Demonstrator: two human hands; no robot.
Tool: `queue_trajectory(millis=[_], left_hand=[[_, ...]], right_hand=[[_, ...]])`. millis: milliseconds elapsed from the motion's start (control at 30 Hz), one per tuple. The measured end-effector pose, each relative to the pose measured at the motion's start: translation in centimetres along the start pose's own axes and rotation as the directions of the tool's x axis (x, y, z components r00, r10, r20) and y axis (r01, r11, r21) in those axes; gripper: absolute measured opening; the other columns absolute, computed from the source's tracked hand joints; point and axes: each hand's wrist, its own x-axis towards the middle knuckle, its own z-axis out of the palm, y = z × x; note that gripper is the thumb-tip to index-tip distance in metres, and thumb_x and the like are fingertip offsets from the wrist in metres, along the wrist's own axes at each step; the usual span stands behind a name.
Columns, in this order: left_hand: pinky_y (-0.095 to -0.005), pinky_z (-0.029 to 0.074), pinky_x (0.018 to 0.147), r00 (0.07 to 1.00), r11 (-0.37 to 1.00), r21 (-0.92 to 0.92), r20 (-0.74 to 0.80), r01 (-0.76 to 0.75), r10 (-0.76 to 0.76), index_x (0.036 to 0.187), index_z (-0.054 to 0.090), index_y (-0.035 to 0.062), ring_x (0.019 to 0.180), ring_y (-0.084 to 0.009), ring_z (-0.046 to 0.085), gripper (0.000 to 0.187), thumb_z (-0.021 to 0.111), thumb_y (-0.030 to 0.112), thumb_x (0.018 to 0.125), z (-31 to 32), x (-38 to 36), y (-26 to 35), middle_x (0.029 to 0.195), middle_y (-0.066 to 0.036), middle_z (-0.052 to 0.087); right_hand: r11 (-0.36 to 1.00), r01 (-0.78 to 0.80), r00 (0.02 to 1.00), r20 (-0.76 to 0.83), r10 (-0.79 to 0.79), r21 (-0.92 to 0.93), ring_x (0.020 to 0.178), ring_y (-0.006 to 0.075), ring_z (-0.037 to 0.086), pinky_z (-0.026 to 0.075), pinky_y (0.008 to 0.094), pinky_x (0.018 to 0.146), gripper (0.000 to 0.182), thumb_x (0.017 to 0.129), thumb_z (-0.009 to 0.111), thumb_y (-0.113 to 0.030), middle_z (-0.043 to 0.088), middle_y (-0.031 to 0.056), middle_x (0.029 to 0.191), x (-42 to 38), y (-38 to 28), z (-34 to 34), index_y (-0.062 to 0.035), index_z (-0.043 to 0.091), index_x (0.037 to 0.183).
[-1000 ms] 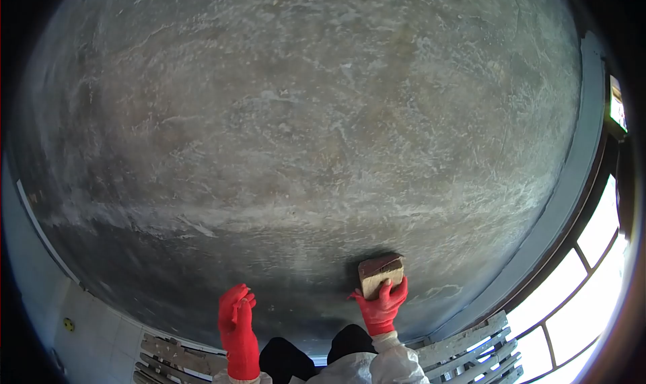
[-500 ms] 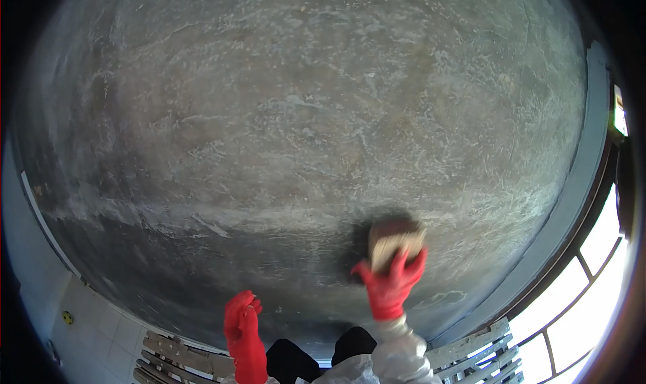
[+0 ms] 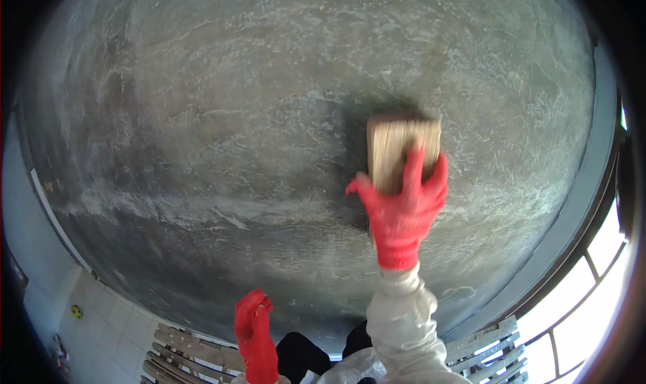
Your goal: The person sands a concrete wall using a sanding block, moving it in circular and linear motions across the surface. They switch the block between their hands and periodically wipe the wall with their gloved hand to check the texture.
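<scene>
My right hand (image 3: 407, 212), in a red glove, grips a pale wooden block (image 3: 393, 145), with fingers spread over its face and the thumb out at its left side. The block lies against the rough grey wall (image 3: 229, 115), and a dark shadow surrounds it. Motion blurs its upper edge, and its underside is hidden. Down in front of my body is my left hand (image 3: 254, 317), also red-gloved, its fingers curled closed. No object shows in it.
Slatted wooden planks (image 3: 195, 354) lie below on both sides of my dark-clad knees (image 3: 303, 357). A barred window (image 3: 579, 303) is at the right. A small yellow round thing (image 3: 77, 311) rests on the tiled floor (image 3: 101, 323) at the lower left.
My right hand has moved the wooden block up the wall, with the arm stretched further out. My left hand stays low and curled, shifted slightly right in view.
</scene>
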Motion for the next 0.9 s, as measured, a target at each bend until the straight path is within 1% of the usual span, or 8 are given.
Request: queue_trajectory(millis=[67, 133, 200, 300, 500, 567, 800, 900], left_hand=[[-0.0342, 0.049, 0.089, 1.0, 1.0, -0.013, -0.009, 0.026, -0.026, 0.111, 0.062, 0.002, 0.101, -0.022, 0.06, 0.02, 0.054, 0.004, 0.093, -0.2, -0.5, -0.1, 0.123, -0.013, 0.055], [-0.0343, 0.049, 0.09, 0.998, 0.998, -0.018, -0.014, 0.06, -0.06, 0.111, 0.062, 0.0015, 0.102, -0.0222, 0.06, 0.02, 0.054, 0.005, 0.093, -0.6, -0.9, -0.4, 0.123, -0.013, 0.055], [-0.0344, 0.049, 0.09, 0.998, 0.997, -0.052, 0.043, 0.056, -0.054, 0.111, 0.062, 0.0009, 0.103, -0.0226, 0.06, 0.021, 0.054, 0.005, 0.093, -1.0, -1.1, -0.7, 0.123, -0.013, 0.054], [-0.0347, 0.049, 0.091, 0.998, 0.998, -0.026, 0.042, 0.053, -0.052, 0.111, 0.062, 0.0008, 0.103, -0.0231, 0.06, 0.021, 0.054, 0.005, 0.093, -1.8, -1.2, -0.2, 0.124, -0.013, 0.054], [-0.0352, 0.049, 0.091, 1.0, 1.0, 0.022, 0.007, 0.014, -0.014, 0.113, 0.061, 0.0019, 0.104, -0.0231, 0.06, 0.022, 0.052, 0.004, 0.093, -2.0, -0.8, 1.1, 0.124, -0.013, 0.054], [-0.0352, 0.049, 0.089, 1.0, 0.999, 0.031, -0.001, 0.006, -0.006, 0.112, 0.062, 0.0024, 0.102, -0.0223, 0.06, 0.021, 0.052, 0.009, 0.094, -1.7, -1.1, 0.8, 0.123, -0.012, 0.055], [-0.0336, 0.049, 0.09, 0.997, 0.998, -0.046, 0.074, 0.031, -0.028, 0.113, 0.062, 0.0022, 0.103, -0.0215, 0.06, 0.021, 0.054, 0.009, 0.095, -1.8, -2.8, -1.4, 0.123, -0.011, 0.056], [-0.0328, 0.049, 0.09, 0.994, 0.997, -0.053, 0.092, 0.061, -0.056, 0.113, 0.062, 0.002, 0.103, -0.0217, 0.06, 0.021, 0.055, 0.005, 0.094, -2.2, -3.1, -1.6, 0.124, -0.011, 0.055]], right_hand=[[0.999, -0.025, 0.999, 0.03, 0.026, -0.041, 0.109, 0.0481, 0.05, 0.044, 0.0537, 0.084, 0.11, 0.044, 0.089, -0.053, 0.038, 0.0331, 0.135, -7.1, 1.2, -0.9, -0.0206, 0.041, 0.138], [0.998, -0.031, 0.984, 0.172, 0.039, -0.049, 0.115, 0.0506, 0.045, 0.041, 0.057, 0.089, 0.121, 0.045, 0.091, -0.05, 0.033, 0.0331, 0.137, -17.5, 2.9, -2.4, -0.0196, 0.03, 0.146], [1.0, 0.001, 0.915, 0.403, -0.006, 0.011, 0.112, 0.0485, 0.048, 0.042, 0.0566, 0.086, 0.111, 0.046, 0.089, -0.053, 0.037, 0.0332, 0.135, -25.4, 4.7, -4.6, -0.0224, 0.039, 0.139], [0.999, 0.006, 0.942, 0.335, -0.023, 0.053, 0.111, 0.0476, 0.048, 0.042, 0.0558, 0.085, 0.114, 0.045, 0.09, -0.052, 0.037, 0.0331, 0.135, -22.7, 3.6, -3.9, -0.0225, 0.036, 0.141], [0.999, -0.044, 0.996, 0.073, 0.042, 0.021, 0.112, 0.0462, 0.049, 0.044, 0.0514, 0.088, 0.111, 0.046, 0.09, -0.047, 0.037, 0.0314, 0.137, -0.3, -2.9, 0.3, -0.021, 0.038, 0.141], [0.999, -0.043, 0.998, 0.047, 0.043, -0.011, 0.112, 0.0458, 0.049, 0.044, 0.0507, 0.088, 0.11, 0.048, 0.089, -0.048, 0.038, 0.0308, 0.137, 0.1, -3.1, 0.6, -0.021, 0.038, 0.142], [0.998, -0.006, 0.955, 0.295, -0.012, 0.06, 0.113, 0.0478, 0.047, 0.042, 0.0566, 0.085, 0.11, 0.046, 0.09, -0.052, 0.038, 0.031, 0.135, -26.1, 1.4, -3.6, -0.0218, 0.039, 0.139], [0.997, 0.004, 0.89, 0.454, -0.04, 0.079, 0.112, 0.0481, 0.048, 0.042, 0.0561, 0.084, 0.11, 0.045, 0.091, -0.051, 0.038, 0.0308, 0.135, -27.0, 0.9, -3.3, -0.0221, 0.04, 0.138]])
